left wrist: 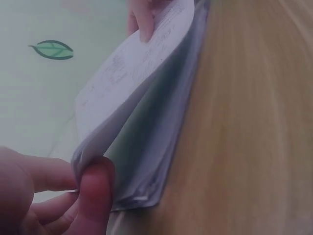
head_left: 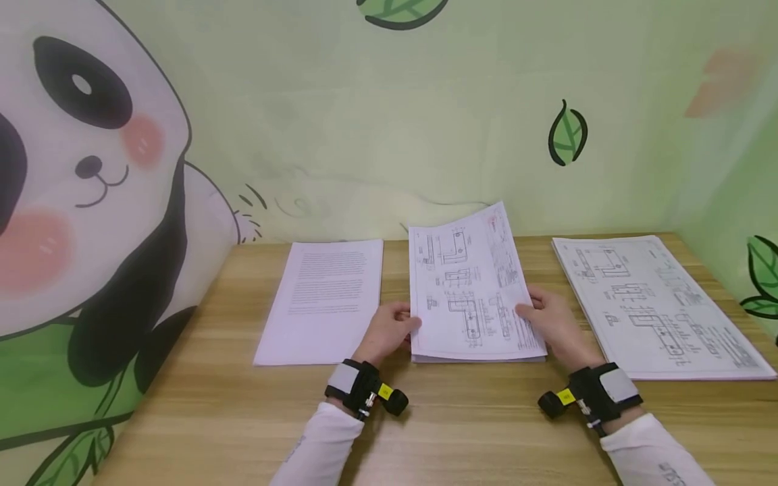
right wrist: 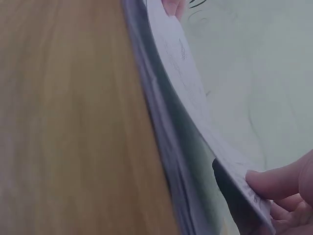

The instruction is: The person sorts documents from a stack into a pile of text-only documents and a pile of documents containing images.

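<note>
Head view: pinching the technical drawing (head_left: 468, 283) by opposite side edges with fingers (head_left: 414, 323) of equally near left hand (head_left: 387, 332) and right hand (head_left: 554, 325), just above the middle paper stack (left wrist: 164, 147), lengthwise away from the body.

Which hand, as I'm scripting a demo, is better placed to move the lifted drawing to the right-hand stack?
Probably the right hand: it pinches the lifted drawing by its right edge, nearest the right-hand stack; the left hand holds the opposite edge.
</note>
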`<state>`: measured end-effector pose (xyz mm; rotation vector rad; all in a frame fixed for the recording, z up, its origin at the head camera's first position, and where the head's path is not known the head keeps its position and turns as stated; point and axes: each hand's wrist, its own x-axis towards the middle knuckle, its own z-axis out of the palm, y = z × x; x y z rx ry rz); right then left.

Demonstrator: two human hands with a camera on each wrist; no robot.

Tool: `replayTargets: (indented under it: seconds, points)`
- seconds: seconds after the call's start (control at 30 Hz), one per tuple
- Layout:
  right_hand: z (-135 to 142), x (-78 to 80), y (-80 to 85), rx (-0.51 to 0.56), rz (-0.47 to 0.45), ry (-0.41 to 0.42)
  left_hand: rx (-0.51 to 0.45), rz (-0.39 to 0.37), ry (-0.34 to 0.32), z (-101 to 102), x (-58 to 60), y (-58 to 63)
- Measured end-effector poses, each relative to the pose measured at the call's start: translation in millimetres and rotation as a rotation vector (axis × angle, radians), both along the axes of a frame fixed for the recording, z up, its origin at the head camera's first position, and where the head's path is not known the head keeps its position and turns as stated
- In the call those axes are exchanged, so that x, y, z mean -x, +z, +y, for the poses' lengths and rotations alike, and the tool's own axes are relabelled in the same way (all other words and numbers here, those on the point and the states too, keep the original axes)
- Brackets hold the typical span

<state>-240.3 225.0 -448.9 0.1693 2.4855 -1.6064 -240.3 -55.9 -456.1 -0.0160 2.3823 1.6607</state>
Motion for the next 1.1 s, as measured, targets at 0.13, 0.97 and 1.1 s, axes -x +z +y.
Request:
replayTargets:
  seconds: [0.13,0.97,1.1]
  points:
    - [1.3,1.7,-3.8,-0.055,-0.009,-0.015,0.046,0.002,0.011,1.1,-0.6,-1.5]
    - [11.9,2.1,0.4,-0.172,0.081,0.042,0.191,0.01,0.067,2.6,-0.7,-5.1]
    - [11.3,0.3,3.2,-0.175,0.058,0.065,0.215,-0.005,0.084,2.2,-0.3,-5.9]
